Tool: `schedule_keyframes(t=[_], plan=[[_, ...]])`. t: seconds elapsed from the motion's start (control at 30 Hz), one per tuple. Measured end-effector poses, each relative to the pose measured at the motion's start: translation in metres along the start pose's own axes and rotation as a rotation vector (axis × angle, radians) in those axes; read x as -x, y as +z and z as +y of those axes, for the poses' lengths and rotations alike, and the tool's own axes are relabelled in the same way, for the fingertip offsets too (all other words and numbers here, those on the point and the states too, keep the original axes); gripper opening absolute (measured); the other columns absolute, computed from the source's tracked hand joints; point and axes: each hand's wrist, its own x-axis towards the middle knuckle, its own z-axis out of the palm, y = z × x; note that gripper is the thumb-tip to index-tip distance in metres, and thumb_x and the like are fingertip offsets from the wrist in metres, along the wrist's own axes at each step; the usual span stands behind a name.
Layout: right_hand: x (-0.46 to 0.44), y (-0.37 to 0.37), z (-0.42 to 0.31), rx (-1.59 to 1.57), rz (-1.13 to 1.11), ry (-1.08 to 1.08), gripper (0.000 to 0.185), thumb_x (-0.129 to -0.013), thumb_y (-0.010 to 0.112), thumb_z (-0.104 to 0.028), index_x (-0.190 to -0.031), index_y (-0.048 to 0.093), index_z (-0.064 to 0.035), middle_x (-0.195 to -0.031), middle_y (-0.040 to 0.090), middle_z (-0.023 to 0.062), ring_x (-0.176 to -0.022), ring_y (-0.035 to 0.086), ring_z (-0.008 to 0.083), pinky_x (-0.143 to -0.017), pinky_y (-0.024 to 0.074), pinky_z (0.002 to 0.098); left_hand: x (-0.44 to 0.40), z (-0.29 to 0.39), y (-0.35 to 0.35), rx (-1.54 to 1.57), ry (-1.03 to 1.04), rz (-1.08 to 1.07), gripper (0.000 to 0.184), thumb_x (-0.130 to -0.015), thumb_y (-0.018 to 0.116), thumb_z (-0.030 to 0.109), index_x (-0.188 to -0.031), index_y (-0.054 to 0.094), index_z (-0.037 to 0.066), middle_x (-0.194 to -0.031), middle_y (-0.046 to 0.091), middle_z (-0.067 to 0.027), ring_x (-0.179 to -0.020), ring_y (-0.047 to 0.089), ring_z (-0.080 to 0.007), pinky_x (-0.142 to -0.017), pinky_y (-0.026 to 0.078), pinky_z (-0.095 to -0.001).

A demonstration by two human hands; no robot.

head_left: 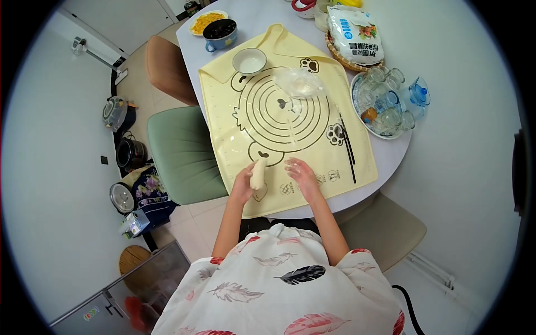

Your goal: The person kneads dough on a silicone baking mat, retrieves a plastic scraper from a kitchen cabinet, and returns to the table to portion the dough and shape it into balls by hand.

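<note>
In my left hand (243,183) is a pale, smooth roll of dough (258,173), held upright along the fingers above the front of a yellow silicone kneading mat (223,151). My right hand (302,174) is apart from the dough, a short way to its right, with its fingers spread and some white residue on the fingertips. Beyond both hands, the mat carries a printed bear face with rings. A clear plastic bag (298,82) with something whitish inside lies on the mat's far part. Left of the bag stands a white bowl (249,61).
Dark chopsticks (348,148) lie along the mat's right side. A tray (385,135) of glasses and a basket (339,56) with a printed white package (355,34) stand at the right. At the far left are a blue cup (220,42) and a plate of yellow shreds (205,22).
</note>
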Motion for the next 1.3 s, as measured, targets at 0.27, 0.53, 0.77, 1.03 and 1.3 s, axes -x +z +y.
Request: schedule_keyframes(t=[0.27, 0.53, 0.77, 1.03, 1.3], plan=[[-0.006, 0.022, 0.028, 0.326, 0.192, -0.215, 0.037, -0.093, 0.041, -0.019, -0.126, 0.043, -0.0037, -0.132, 0.041, 0.0092, -0.12, 0.041, 0.0219, -0.099, 0.031, 0.032, 0.014, 0.013, 0.026, -0.261, -0.107, -0.29, 0.058, -0.088, 0.053, 0.038, -0.13, 0.036, 0.002, -0.118, 0.051, -0.0129, -0.106, 0.052, -0.0233, -0.094, 0.043, -0.0407], [-0.039, 0.076, -0.039, 0.942, 0.069, -0.607, 0.038, -0.089, 0.047, -0.021, -0.125, 0.047, -0.0107, -0.139, 0.031, 0.0161, -0.127, 0.03, 0.0323, -0.103, 0.0226, 0.0409, 0.032, 0.024, 0.071, -0.322, -0.082, -0.542, 0.063, -0.086, 0.054, 0.037, -0.133, 0.032, 0.0, -0.133, 0.04, -0.0116, -0.122, 0.041, -0.0218, -0.104, 0.033, -0.0414], [-0.004, 0.092, 0.005, 1.024, -0.073, -0.648, 0.047, -0.092, 0.041, -0.026, -0.133, 0.035, -0.0044, -0.141, 0.024, 0.0213, -0.131, 0.021, 0.0377, -0.105, 0.0178, 0.0465, 0.053, 0.044, 0.102, 0.111, -0.079, -0.076, 0.067, -0.09, 0.024, 0.056, -0.137, 0.028, 0.008, -0.136, 0.036, -0.0071, -0.121, 0.04, -0.0216, -0.1, 0.034, -0.0372], [0.023, 0.106, 0.011, 0.329, 0.105, -0.28, 0.042, -0.089, 0.049, -0.027, -0.124, 0.042, -0.0033, -0.125, 0.045, 0.0141, -0.117, 0.042, 0.0234, -0.098, 0.0322, 0.0322, 0.026, -0.003, 0.1, -0.728, 0.751, 0.189, 0.063, -0.095, 0.018, 0.046, -0.142, 0.012, 0.005, -0.148, 0.01, -0.0091, -0.137, 0.001, -0.0233, -0.109, 0.002, -0.0358], [-0.017, 0.025, 0.037, 1.315, 0.491, -0.581, 0.047, -0.081, 0.06, -0.033, -0.115, 0.049, -0.0018, -0.116, 0.048, 0.0173, -0.106, 0.043, 0.0359, -0.093, 0.0315, 0.0448, -0.003, 0.006, 0.031, -1.059, 0.712, 0.533, 0.035, -0.091, 0.036, 0.016, -0.123, 0.047, 0.006, -0.128, 0.041, -0.0141, -0.125, 0.029, -0.0284, -0.106, 0.013, -0.0426]])
